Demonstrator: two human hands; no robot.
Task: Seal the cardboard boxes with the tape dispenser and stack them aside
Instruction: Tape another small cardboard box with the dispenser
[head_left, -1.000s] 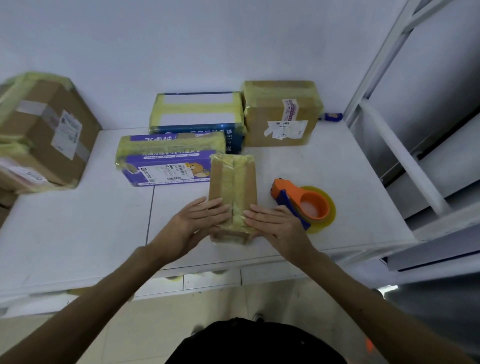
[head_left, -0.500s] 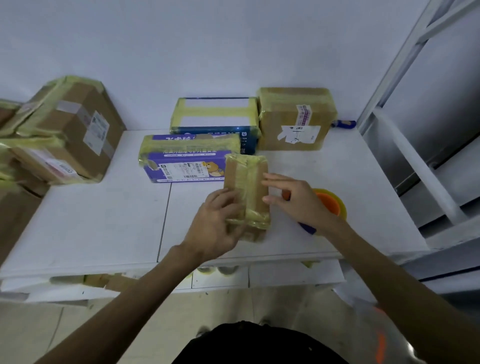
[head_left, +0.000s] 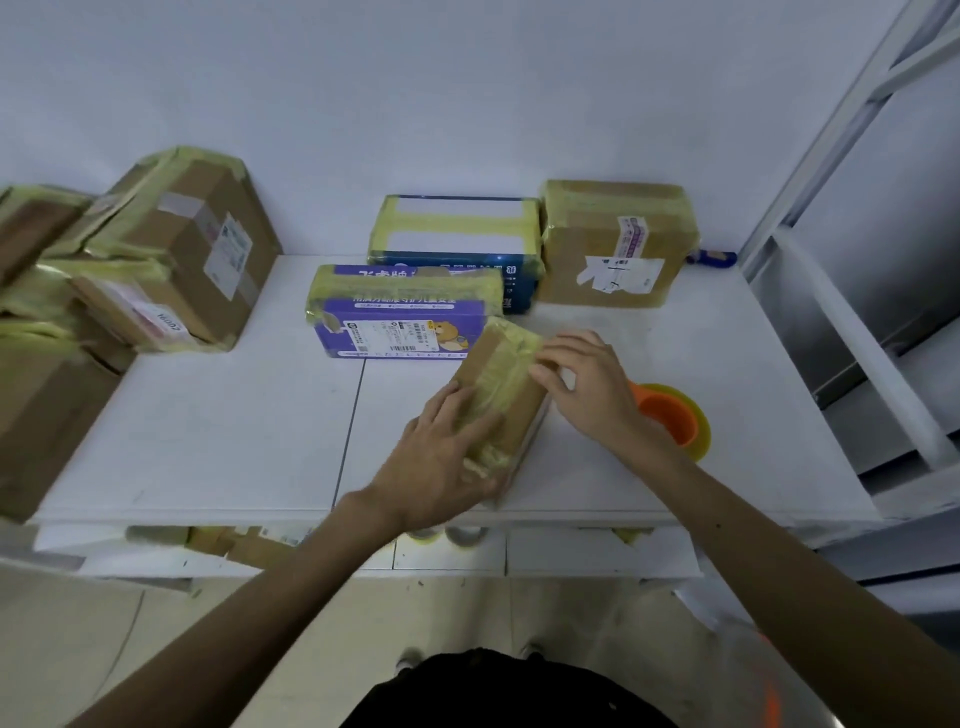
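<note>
A small brown cardboard box (head_left: 511, 400) wrapped in yellowish tape lies tilted on the white table (head_left: 234, 436). My left hand (head_left: 441, 462) grips its near end, fingers curled over the top and the end. My right hand (head_left: 582, 384) holds the far right side, fingers on the taped top edge. The orange tape dispenser (head_left: 670, 415) with its yellow roll sits just right of my right wrist, partly hidden by it.
A purple taped box (head_left: 400, 317), a blue-and-white taped box (head_left: 457, 228) and a brown labelled box (head_left: 618, 244) stand at the back. Several taped boxes (head_left: 176, 249) are stacked at the left. A white metal frame (head_left: 852, 332) rises on the right.
The small box has turned so its far end points right and has lifted at an angle. My left hand moved onto its near end and my right hand slid up to its far side.
</note>
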